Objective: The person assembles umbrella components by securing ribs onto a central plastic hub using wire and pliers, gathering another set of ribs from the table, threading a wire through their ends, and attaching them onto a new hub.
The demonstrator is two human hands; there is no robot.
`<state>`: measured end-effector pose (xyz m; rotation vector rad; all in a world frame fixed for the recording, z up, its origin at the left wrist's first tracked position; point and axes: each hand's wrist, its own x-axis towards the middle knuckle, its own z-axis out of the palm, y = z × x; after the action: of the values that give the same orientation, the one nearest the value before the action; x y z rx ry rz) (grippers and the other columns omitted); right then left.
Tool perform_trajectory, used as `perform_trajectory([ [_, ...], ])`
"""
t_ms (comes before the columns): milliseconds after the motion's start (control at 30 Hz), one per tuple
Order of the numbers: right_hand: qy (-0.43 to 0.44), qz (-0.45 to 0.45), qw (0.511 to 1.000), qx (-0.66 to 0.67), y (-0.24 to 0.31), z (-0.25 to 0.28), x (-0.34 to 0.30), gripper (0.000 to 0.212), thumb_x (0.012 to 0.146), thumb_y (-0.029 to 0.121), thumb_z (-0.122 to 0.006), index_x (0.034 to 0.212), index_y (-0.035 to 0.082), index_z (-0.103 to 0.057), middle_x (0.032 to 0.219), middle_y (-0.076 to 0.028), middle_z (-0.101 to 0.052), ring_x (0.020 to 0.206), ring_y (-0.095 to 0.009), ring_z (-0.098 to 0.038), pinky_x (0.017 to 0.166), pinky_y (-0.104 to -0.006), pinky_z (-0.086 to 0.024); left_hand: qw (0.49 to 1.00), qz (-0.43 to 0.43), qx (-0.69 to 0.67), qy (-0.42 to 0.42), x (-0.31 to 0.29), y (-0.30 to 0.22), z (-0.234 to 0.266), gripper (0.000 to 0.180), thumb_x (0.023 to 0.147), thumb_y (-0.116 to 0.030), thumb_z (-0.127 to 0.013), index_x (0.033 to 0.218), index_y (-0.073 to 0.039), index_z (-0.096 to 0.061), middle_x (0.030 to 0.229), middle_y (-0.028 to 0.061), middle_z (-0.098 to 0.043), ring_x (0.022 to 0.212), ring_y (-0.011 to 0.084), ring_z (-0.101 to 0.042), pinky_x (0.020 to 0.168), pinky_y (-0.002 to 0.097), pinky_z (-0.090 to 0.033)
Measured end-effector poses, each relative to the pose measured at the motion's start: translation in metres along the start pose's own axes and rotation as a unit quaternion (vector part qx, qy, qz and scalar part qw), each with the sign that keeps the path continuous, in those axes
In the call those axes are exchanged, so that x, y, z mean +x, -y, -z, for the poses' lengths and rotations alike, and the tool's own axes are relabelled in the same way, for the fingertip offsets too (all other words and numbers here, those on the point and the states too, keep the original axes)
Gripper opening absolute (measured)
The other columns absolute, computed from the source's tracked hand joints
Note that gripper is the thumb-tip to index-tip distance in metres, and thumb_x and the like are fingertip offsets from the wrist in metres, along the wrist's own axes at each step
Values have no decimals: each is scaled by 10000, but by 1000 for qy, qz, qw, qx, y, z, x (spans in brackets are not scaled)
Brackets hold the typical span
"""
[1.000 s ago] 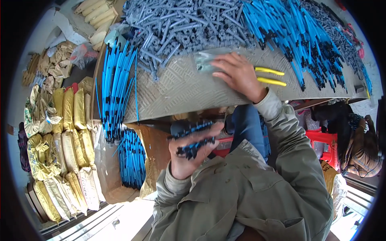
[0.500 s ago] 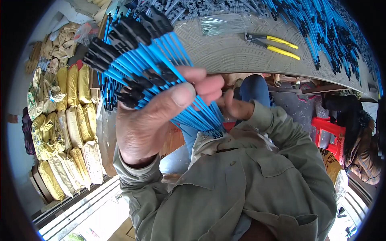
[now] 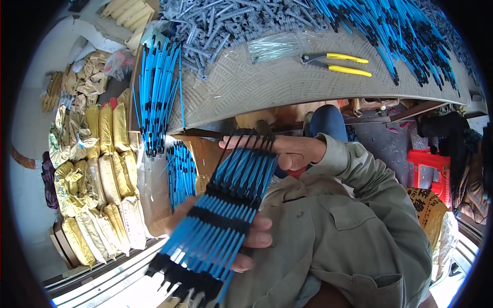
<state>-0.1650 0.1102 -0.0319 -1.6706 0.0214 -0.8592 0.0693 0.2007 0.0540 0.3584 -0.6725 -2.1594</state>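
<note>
My left hand is closed around a flat bundle of thin blue rods with black fittings at the ends and across the middle. The rods lie side by side and slant from lower left to upper right; part of the hand is behind them. At the bundle's upper end, thin black tips stick out. My right hand lies flat there, fingers stretched to the left and thumb apart, against the tips.
A heap of grey plastic parts, a bag of thin metal pins, yellow-handled pliers and a pile of blue rods lie on the table. More rods rest at its left edge. A carton stands below.
My left hand has swung the bundle down and toward me, turning it so the fanned black ends point lower left. My right hand has reached to its upper end with fingers straightened.
</note>
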Motion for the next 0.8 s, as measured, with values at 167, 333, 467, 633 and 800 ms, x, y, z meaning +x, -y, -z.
perform_trajectory([
  [167, -92, -70, 962, 247, -24, 15, 12, 965, 791, 738, -144, 1381, -25, -201, 1377, -189, -365, 1274, -285, -368, 1060, -364, -248, 842, 333, -421, -59, 17, 3, 14, 782, 849, -280, -563, 1410, -2, -95, 1418, 229, -254, 1195, 479, -387, 1037, 522, -302],
  [333, -237, -150, 933, 227, -46, 62, 40, 826, 878, 633, -167, 1351, -35, -274, 1353, -171, -407, 1256, -251, -398, 1059, -353, -269, 843, 303, -442, -43, 54, 42, 85, 745, 827, -278, -569, 1382, 49, -195, 1361, 257, -351, 1171, 437, -444, 989, 517, -370],
  [467, -294, -112, 944, -94, -31, 137, 48, 573, 936, 477, -318, 1197, -4, -487, 1247, -139, -520, 1170, -234, -484, 986, -337, -353, 988, 107, -109, 3, 95, 39, 113, 610, 780, -115, -604, 1304, 79, -361, 1228, 256, -502, 1085, 385, -538, 913, 478, -451],
  [633, -184, -296, 754, -557, 4, 185, 51, 183, 867, 233, -547, 850, 91, -661, 959, -69, -636, 920, -257, -589, 774, -337, -453, 870, -204, 438, 96, 128, 36, 120, 381, 753, 36, -593, 1129, 86, -546, 1080, 229, -602, 1023, 348, -585, 881, 420, -475],
  [800, -60, -246, 719, -647, -23, 211, 29, 62, 758, 173, -617, 748, 112, -622, 776, -50, -574, 770, -280, -560, 645, -360, -431, 909, -184, 373, -4, 127, 37, 95, 246, 774, 79, -586, 1018, 69, -614, 1030, 207, -629, 1027, 332, -584, 887, 413, -461],
])
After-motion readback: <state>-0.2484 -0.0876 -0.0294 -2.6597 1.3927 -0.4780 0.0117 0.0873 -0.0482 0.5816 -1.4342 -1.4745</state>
